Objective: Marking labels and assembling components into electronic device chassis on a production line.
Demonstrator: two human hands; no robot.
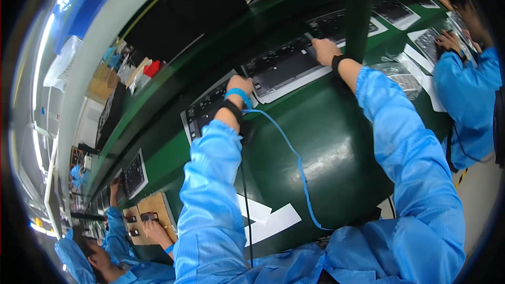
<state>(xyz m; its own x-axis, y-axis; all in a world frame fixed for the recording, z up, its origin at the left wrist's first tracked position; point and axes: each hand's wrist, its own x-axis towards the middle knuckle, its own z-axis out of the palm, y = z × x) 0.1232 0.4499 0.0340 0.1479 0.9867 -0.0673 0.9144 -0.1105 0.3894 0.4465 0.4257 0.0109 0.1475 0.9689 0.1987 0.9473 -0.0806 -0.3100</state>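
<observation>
A black laptop case panel lies on a white sheet on the green bench, in front of my outstretched arms. My right hand grips its right edge, fingers curled round the side. At the panel's left edge is my left hand, closed against the near-left corner, its fingertips partly hidden. A blue wrist strap circles my left wrist, and its cord runs down to my lap. Left of that hand, another black laptop panel rests on white sheeting, partly covered by my arm.
Further laptop panels line the bench to the right, past a green post. White paper strips lie near my lap. A co-worker's hands work at the right; another person sits at the left beside a wooden board.
</observation>
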